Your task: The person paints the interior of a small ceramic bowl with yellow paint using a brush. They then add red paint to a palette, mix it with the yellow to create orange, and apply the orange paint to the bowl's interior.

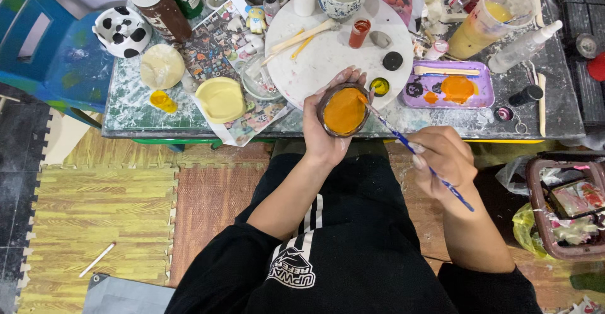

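Brush tip meets the orange disc, up and to the left of my right fingers.

My right hand (443, 157) pinches a thin blue-handled paintbrush (416, 151); its long axis runs up-left to the round orange-painted disc (344, 110), which my left hand (324, 131) cups closed at the edge of the grey paint-spattered table (554, 109).

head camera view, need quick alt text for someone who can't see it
A person's left hand cups a small round dish painted orange inside, while the right hand holds a thin blue-handled paintbrush with its tip at the dish's rim. Beyond lies a paint-spattered grey table with a round white board and purple palette tray.
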